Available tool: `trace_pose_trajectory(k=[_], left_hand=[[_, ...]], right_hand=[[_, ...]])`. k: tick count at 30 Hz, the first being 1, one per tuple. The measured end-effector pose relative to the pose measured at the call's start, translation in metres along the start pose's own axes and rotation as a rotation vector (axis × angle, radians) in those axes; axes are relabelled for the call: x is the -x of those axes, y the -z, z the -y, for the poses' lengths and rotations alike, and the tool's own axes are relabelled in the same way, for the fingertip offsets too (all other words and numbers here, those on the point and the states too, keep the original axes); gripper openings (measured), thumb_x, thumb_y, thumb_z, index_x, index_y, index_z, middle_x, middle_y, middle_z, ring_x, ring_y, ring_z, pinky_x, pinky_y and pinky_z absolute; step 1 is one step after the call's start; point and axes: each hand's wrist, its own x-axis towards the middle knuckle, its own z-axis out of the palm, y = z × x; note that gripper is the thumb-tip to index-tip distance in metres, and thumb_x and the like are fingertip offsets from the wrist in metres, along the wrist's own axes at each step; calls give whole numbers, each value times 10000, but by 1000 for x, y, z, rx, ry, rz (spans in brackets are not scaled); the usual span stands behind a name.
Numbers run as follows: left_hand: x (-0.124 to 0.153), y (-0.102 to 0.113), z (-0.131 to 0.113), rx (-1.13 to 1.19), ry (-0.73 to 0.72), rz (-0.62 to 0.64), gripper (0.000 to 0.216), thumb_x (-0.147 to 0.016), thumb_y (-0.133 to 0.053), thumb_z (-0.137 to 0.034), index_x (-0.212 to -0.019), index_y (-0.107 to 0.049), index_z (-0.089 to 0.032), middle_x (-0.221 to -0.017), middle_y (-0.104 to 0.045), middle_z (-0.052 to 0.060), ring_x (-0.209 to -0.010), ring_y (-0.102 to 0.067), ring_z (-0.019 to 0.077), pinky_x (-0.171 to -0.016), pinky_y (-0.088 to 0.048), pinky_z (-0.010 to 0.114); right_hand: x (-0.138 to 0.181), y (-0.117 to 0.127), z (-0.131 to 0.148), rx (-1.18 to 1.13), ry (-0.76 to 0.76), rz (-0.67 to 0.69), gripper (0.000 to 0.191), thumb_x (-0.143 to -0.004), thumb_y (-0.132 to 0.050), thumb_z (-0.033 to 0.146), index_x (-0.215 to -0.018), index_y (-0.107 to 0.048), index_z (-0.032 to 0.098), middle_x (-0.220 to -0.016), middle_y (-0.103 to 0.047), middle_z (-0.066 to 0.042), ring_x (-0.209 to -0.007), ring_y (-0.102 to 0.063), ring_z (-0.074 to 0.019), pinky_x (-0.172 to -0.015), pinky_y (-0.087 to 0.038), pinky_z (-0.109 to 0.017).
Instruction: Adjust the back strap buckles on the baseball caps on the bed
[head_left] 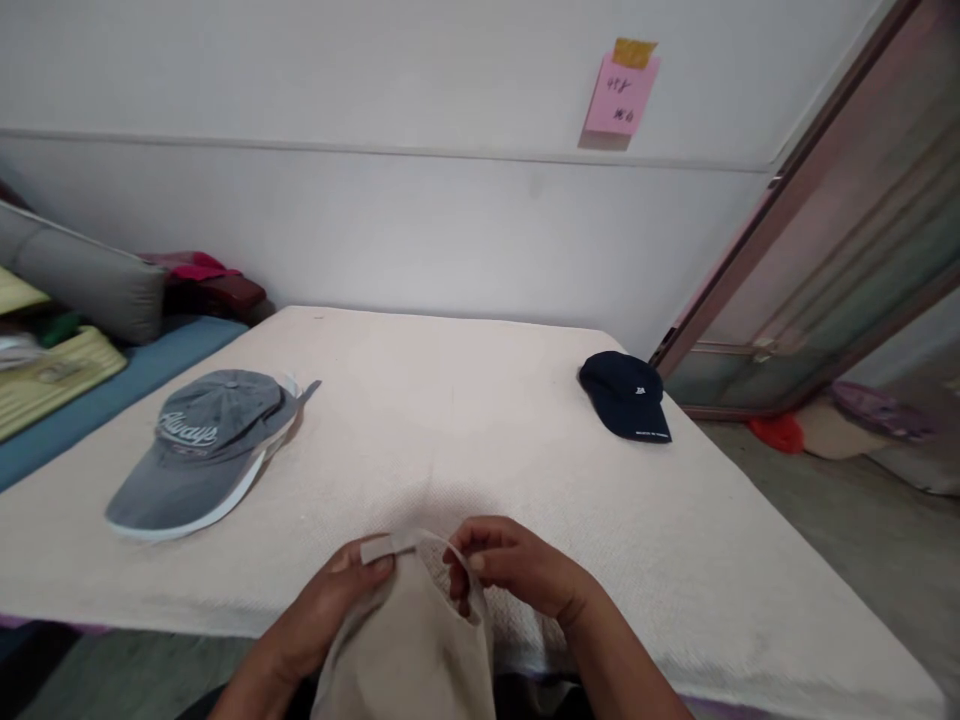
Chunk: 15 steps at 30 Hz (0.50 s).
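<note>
A beige cap (409,640) hangs at the near edge of the cream-covered table (450,420), back side toward me. My left hand (330,600) pinches one end of its rear strap (390,546). My right hand (517,565) grips the other side of the strap at the cap's back opening. Both hands are close together, just above the table edge.
A grey cap with white lettering (199,445) lies on a white cap at the table's left. A dark navy cap (626,395) sits at the far right. Cushions and folded cloth (82,300) lie left; a pink note (621,92) is on the wall; a glass door (840,260) stands right.
</note>
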Motion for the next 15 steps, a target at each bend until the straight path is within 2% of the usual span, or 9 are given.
trace_pose_trajectory(k=[3,6,10,15], left_hand=[[-4,-9,6,-290,-37,-25,250,-708,-704,-304,-931,-730,-194,-976,-717,89,-941,-623,274,-876,-439,343],[-11,-12,15,-452,-54,-125,251,-677,-725,-313,-910,-739,-221,-1045,-697,82,-1035,-575,280,-933,-388,335],[-19,-14,21,-375,-37,-178,268,-664,-725,-281,-923,-731,-215,-1036,-696,87,-978,-592,267,-838,-435,319],[-22,-18,20,-259,-32,-28,216,-686,-693,-238,-891,-728,-183,-797,-716,60,-733,-614,205,-688,-446,273]], right_hand=[[-5,-6,-2,-43,19,-18,181,-781,-562,293,-855,-656,158,-724,-611,-34,-647,-545,-145,-655,-401,-281],[-13,-8,-7,57,63,-91,172,-773,-608,322,-803,-643,156,-655,-550,-2,-588,-484,-113,-591,-371,-245],[-18,-11,-8,304,203,-234,84,-785,-596,241,-800,-642,172,-725,-566,-12,-660,-489,-125,-607,-369,-245],[-14,-21,-3,615,379,-430,132,-779,-557,132,-844,-641,210,-842,-589,-25,-811,-527,-157,-710,-383,-268]])
